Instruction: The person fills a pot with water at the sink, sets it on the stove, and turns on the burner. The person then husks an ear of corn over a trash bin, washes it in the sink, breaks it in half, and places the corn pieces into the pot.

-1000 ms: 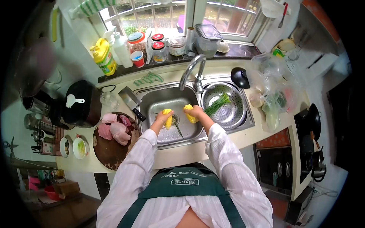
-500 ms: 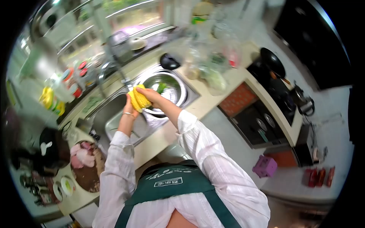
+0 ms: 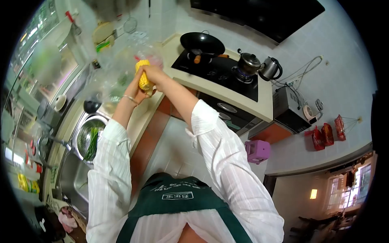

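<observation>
Yellow corn (image 3: 144, 84) is held out in front of me, above the counter. Its kernels show above and below my fingers; the hands hide its middle, so I cannot tell whether it is one cob or two pieces. My right hand (image 3: 154, 75) is closed around it from the right. My left hand (image 3: 139, 94), below a bracelet on the wrist, is closed on it from the left and underneath. Just beyond the corn lie clear plastic bags (image 3: 115, 77) on the counter.
On the left, a steel bowl (image 3: 81, 139) with green stalks (image 3: 92, 143) sits at the sink (image 3: 73, 174). Ahead stand a black wok (image 3: 202, 43), a lidded pot (image 3: 249, 63) over a lit burner, and a kettle (image 3: 270, 69). A purple stool (image 3: 257, 152) is on the floor.
My view has turned right, from the sink toward the stove. Both hands have carried the corn away from over the sink and bowl to the counter with the plastic bags.
</observation>
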Demonstrator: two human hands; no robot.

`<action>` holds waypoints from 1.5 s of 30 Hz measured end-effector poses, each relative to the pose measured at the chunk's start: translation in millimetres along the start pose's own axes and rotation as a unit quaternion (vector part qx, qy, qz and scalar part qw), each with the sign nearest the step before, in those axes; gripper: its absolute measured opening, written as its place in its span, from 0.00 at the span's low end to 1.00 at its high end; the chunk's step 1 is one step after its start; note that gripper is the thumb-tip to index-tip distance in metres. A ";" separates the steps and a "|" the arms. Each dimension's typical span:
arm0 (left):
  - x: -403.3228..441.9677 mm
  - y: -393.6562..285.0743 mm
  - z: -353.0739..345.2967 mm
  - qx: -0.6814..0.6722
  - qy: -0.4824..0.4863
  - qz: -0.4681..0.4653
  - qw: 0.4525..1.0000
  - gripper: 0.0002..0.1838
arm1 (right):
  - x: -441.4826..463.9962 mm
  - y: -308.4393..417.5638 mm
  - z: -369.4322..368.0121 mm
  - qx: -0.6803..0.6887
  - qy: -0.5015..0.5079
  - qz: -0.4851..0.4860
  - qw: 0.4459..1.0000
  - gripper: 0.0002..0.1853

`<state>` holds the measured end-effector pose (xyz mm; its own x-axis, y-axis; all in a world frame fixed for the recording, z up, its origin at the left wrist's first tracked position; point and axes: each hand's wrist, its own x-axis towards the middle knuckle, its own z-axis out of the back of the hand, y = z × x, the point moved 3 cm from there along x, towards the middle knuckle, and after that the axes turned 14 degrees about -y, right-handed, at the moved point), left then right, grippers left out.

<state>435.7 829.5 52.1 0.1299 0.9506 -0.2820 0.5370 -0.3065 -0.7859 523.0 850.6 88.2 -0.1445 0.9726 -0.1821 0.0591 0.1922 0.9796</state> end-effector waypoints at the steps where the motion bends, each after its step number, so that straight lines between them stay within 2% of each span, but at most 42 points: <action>1: 19.9 -0.7 -21.5 0.009 0.024 0.003 1.000 0.26 | 5.0 16.6 24.0 -0.018 -0.048 0.022 0.998 0.23; 2: 39.1 0.1 -41.7 0.017 0.047 0.008 0.999 0.28 | 13.5 29.3 44.2 -0.036 -0.096 0.043 0.994 0.23; 3: 54.4 -0.6 -63.9 0.021 0.054 0.009 0.998 0.28 | 36.1 35.5 63.7 -0.082 -0.146 -0.003 0.986 0.22; 6: 102.8 0.0 -128.7 -0.027 0.127 0.083 0.988 0.23 | 42.2 77.1 125.4 -0.017 -0.109 0.005 0.994 0.23; 8: 155.7 3.0 -156.0 -0.042 0.167 0.103 0.980 0.25 | 50.2 101.9 166.2 -0.043 -0.141 0.003 0.989 0.22; 9: 176.2 1.5 -171.6 -0.052 0.174 0.106 0.978 0.25 | 79.2 105.7 186.0 -0.039 -0.104 0.068 0.991 0.21; 10: 197.4 1.4 -187.7 -0.063 0.181 0.110 0.975 0.26 | 103.9 105.8 216.3 -0.035 -0.089 0.086 0.992 0.19; 12: 240.2 -1.0 -217.1 -0.070 0.176 0.119 0.975 0.26 | 129.8 118.4 265.7 -0.013 -0.077 0.070 0.994 0.15; 14: 281.4 -7.2 -245.6 -0.083 0.168 0.125 0.974 0.26 | 149.6 133.2 318.6 -0.045 -0.076 0.060 0.994 0.15; 16: 321.2 -14.8 -271.1 -0.092 0.133 0.123 0.979 0.28 | 157.7 148.7 375.0 -0.104 -0.100 0.069 0.987 0.17; 18: 366.8 -16.9 -286.6 -0.080 0.149 0.150 0.974 0.29 | 163.5 155.7 435.3 -0.152 -0.159 0.065 0.973 0.17; 19: 385.0 -15.4 -294.0 -0.069 0.148 0.167 0.972 0.29 | 166.6 154.2 469.6 -0.169 -0.201 0.071 0.962 0.17; 20: 401.9 -12.9 -304.0 -0.059 0.148 0.183 0.970 0.29 | 167.9 154.3 502.3 -0.206 -0.251 0.070 0.943 0.13; 22: 420.5 -9.4 -312.8 -0.043 0.148 0.171 0.973 0.29 | 181.3 140.3 577.2 -0.336 -0.323 0.130 0.875 0.14; 23: 433.0 -6.5 -316.0 -0.023 0.131 0.169 0.977 0.29 | 195.6 123.2 624.1 -0.406 -0.338 0.163 0.833 0.15; 24: 443.8 -3.9 -318.7 -0.003 0.115 0.165 0.980 0.29 | 199.6 109.4 652.4 -0.506 -0.382 0.176 0.753 0.13; 25: 453.4 -0.2 -321.8 0.017 0.102 0.166 0.981 0.27 | 192.8 105.1 655.3 -0.543 -0.419 0.111 0.720 0.10; 28: 485.0 13.6 -321.9 0.067 0.105 0.192 0.973 0.26 | 208.1 69.4 685.9 -0.675 -0.361 0.035 0.643 0.16; 29: 484.8 16.2 -324.8 0.089 0.110 0.181 0.973 0.27 | 209.3 67.5 680.5 -0.676 -0.360 0.033 0.642 0.16; 31: 491.4 22.6 -326.0 0.110 0.116 0.179 0.971 0.27 | 211.6 71.8 661.5 -0.743 -0.326 -0.002 0.584 0.20; 34: 498.9 26.1 -338.9 0.151 0.114 0.164 0.968 0.27 | 229.9 61.3 668.8 -0.780 -0.273 -0.004 0.563 0.21; 36: 504.7 29.7 -349.7 0.195 0.120 0.132 0.964 0.28 | 235.3 60.0 670.5 -0.780 -0.253 -0.012 0.572 0.21; 39: 502.2 37.1 -372.0 0.231 0.133 0.094 0.959 0.30 | 241.6 54.7 677.7 -0.802 -0.224 0.004 0.553 0.22; 42: 493.2 45.9 -396.4 0.282 0.160 0.067 0.944 0.34 | 242.7 54.7 688.0 -0.777 -0.231 0.048 0.584 0.23; 44: 490.8 52.7 -413.3 0.299 0.167 0.070 0.937 0.35 | 241.4 65.1 702.9 -0.714 -0.283 0.097 0.633 0.21; 45: 487.0 56.0 -424.0 0.317 0.192 0.066 0.926 0.38 | 237.9 77.0 708.2 -0.693 -0.294 0.088 0.653 0.21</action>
<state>882.4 1296.2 104.1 0.5125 0.8123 -0.2784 -0.0873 -0.2732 -0.9580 1192.6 1189.5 59.9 0.1726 0.9242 0.3407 -0.9850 0.1644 0.0532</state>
